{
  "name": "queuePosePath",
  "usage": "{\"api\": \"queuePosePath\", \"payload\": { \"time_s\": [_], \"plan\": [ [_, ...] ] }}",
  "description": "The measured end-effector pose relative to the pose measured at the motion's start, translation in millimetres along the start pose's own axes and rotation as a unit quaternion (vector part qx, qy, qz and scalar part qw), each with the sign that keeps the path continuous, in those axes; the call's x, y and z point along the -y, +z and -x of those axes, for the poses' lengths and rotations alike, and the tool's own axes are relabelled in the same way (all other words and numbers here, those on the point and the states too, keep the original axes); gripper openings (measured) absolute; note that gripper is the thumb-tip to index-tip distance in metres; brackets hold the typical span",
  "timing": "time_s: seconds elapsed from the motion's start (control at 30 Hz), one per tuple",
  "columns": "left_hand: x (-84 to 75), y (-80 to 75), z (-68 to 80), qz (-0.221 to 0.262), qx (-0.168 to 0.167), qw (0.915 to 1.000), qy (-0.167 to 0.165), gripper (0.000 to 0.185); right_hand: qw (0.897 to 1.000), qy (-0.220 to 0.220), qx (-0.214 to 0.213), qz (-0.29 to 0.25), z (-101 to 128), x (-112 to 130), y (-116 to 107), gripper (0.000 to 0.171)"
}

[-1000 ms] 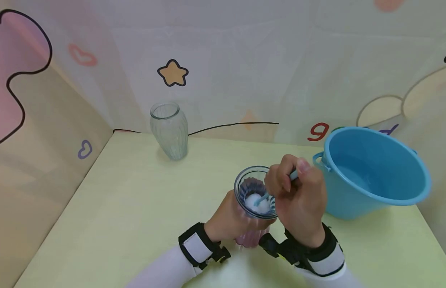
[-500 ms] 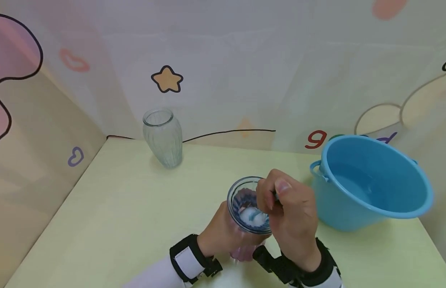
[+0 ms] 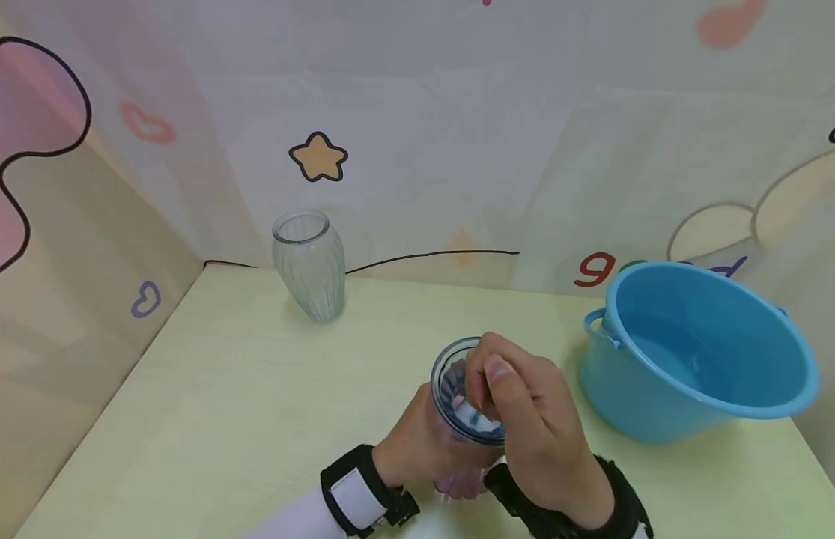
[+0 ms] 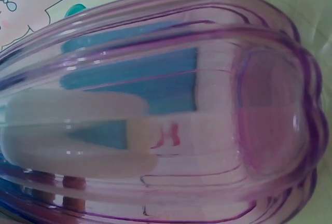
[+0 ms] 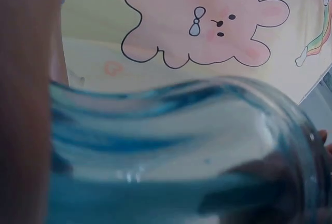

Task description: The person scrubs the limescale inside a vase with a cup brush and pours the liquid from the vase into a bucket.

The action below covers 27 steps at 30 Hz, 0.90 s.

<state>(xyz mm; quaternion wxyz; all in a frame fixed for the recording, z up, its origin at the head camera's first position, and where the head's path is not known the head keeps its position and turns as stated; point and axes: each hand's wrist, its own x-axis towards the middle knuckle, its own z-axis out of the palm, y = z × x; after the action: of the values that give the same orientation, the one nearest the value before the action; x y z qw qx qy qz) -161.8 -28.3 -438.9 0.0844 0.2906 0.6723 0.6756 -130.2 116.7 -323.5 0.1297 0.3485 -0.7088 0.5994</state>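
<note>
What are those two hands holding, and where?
The left hand grips the pink ribbed glass vase round its body. The right hand pinches something over its mouth, hidden by fingers.

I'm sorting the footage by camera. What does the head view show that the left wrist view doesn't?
Only the head view shows both hands, the left hand gripping the pink vase, the right hand at its mouth, plus a clear vase, a blue bucket and the table. Only the left wrist view shows the pink vase's ribbed wall and base close up, something white and blue inside. Both show the pink vase.
</note>
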Motion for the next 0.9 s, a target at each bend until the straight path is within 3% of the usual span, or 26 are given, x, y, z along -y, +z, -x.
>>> {"api": "queuePosePath", "payload": {
  "time_s": [0.17,0.37,0.5,0.63,0.8,0.9],
  "plan": [
    [-1.6,-1.0,-2.5,-0.016,0.001,0.9998,-0.011,0.064,0.999,-0.006,0.045,0.019,0.9,-0.9,-9.0,0.033],
    [-0.5,-1.7,-5.7,-0.014,0.008,0.9999,0.003,0.072,0.991,0.064,0.066,0.094,-5.7,0.7,-14.5,0.034],
    [-0.6,-1.4,-6.0,-0.023,0.001,0.9997,-0.007,0.074,0.987,0.088,0.086,0.105,-7.0,2.5,-12.1,0.032],
    [-0.8,-0.6,-3.4,-0.033,-0.005,0.9993,-0.017,0.072,0.983,0.094,0.088,0.128,-6.5,2.8,-8.0,0.032],
    [-1.5,1.0,-0.8,-0.029,-0.006,0.9996,0.004,0.068,0.972,0.108,0.09,0.187,-4.4,3.4,-4.3,0.032],
    [-1.4,0.9,0.9,-0.028,-0.009,0.9996,-0.002,0.063,0.966,0.109,0.095,0.212,-3.5,4.0,-3.0,0.033]
  ]
}}
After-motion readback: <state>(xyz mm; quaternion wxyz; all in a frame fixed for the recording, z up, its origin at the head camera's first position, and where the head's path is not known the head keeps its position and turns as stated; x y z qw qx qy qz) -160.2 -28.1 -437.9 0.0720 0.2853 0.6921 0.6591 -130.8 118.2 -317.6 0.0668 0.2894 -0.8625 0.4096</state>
